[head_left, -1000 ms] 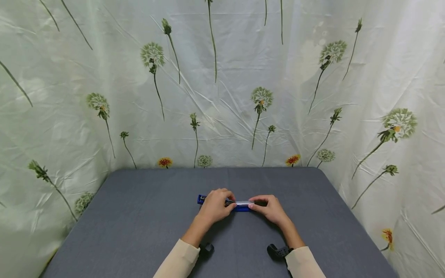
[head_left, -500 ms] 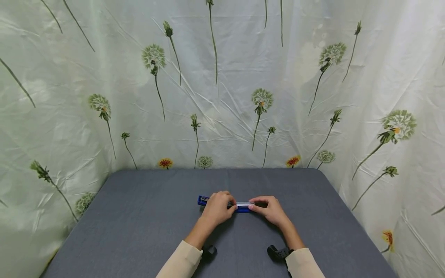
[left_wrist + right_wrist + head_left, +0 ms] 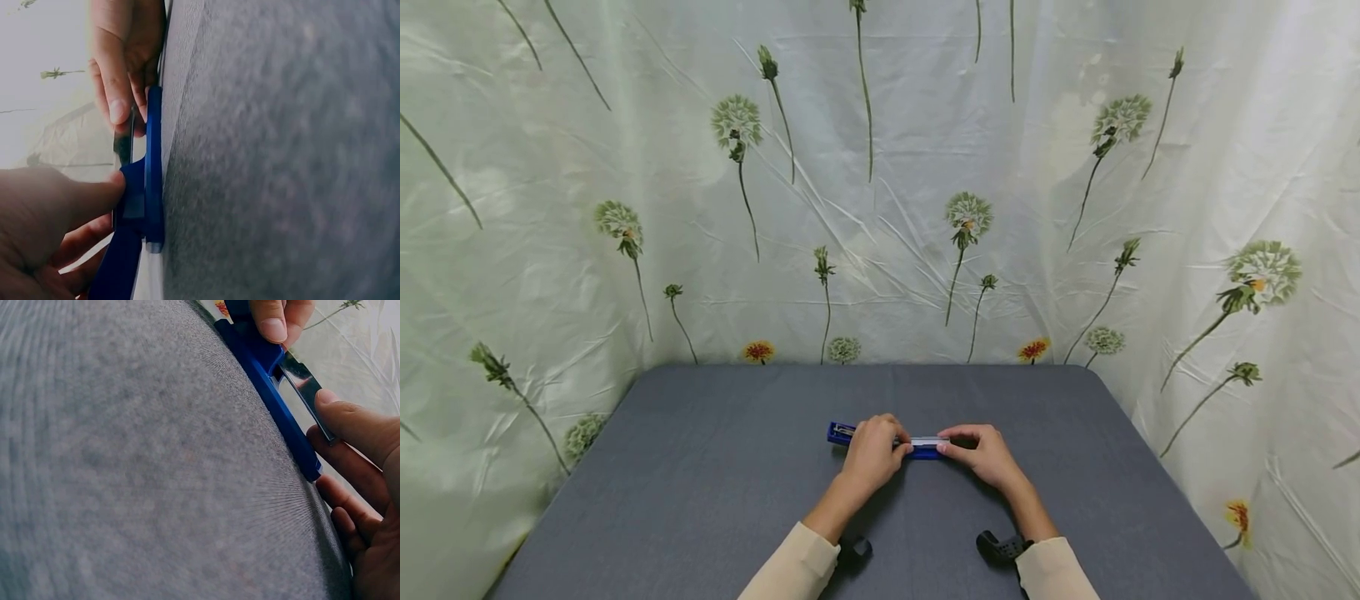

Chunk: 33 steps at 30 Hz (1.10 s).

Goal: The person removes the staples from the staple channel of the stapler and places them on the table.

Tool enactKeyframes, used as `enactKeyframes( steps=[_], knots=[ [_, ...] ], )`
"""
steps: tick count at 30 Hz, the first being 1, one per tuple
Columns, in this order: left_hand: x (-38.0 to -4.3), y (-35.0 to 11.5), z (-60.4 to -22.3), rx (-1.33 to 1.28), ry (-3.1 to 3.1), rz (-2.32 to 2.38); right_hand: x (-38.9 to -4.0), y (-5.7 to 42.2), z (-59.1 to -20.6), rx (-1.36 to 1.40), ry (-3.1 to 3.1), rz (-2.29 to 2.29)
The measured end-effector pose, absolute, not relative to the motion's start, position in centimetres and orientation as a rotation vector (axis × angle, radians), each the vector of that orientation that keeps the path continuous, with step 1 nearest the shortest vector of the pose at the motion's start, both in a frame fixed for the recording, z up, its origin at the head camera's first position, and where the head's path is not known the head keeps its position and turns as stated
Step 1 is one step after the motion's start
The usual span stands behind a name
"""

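A blue stapler [image 3: 926,455] lies on the grey table with its top cover [image 3: 840,432] swung back to the left. Its silver staple channel [image 3: 305,387] stands a little above the blue base [image 3: 269,394]. My left hand [image 3: 872,452] pinches the stapler's middle near the hinge, hiding part of it in the head view. At the channel's free right end, my right hand [image 3: 983,454] holds the metal between thumb and fingers. In the left wrist view, the left thumb presses the blue body [image 3: 133,181]. Whether staples lie in the channel cannot be told.
The grey table [image 3: 715,483] extends around both hands. Behind it and along its sides hangs a pale curtain [image 3: 887,225] with printed dandelions. Dark wrist-worn devices [image 3: 1000,546] sit just above the table surface.
My left hand has shifted slightly to the right along the stapler, so more of the swung-back cover shows. The right hand keeps its hold on the channel's end.
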<state>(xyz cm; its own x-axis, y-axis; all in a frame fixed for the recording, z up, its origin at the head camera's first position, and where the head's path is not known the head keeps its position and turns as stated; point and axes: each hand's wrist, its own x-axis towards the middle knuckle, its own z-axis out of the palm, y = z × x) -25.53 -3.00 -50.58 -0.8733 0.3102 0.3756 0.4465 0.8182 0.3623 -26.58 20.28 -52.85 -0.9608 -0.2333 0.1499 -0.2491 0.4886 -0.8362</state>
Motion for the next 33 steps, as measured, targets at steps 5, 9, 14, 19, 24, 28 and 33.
enactKeyframes(
  steps=[5,9,14,19,24,28,33],
  knots=[
    [-25.43,-2.72,-50.63,-0.542,-2.698,-0.653,-26.57,20.39,-52.78,0.438,-2.692,1.511],
    [-25.42,-2.74,-50.66,-0.54,-2.67,-0.675,-26.56,20.39,-52.68,0.439,-2.693,1.507],
    [-25.5,-2.76,-50.59,-0.539,-2.633,-0.706,-26.58,20.46,-52.64,0.437,-2.704,1.508],
    [-25.59,-2.63,-50.35,-0.514,-2.596,-0.728,-26.71,20.53,-52.69,0.431,-2.704,1.517],
    [-25.55,-2.57,-50.48,-0.501,-2.578,-0.724,-26.64,20.55,-52.86,0.447,-2.714,1.522],
    [-25.62,-2.5,-50.66,-0.538,-2.582,-0.689,-26.53,20.62,-52.96,0.458,-2.709,1.534],
    [-25.7,-2.44,-50.6,-0.584,-2.61,-0.64,-26.6,20.62,-53.08,0.475,-2.686,1.545]
  ],
)
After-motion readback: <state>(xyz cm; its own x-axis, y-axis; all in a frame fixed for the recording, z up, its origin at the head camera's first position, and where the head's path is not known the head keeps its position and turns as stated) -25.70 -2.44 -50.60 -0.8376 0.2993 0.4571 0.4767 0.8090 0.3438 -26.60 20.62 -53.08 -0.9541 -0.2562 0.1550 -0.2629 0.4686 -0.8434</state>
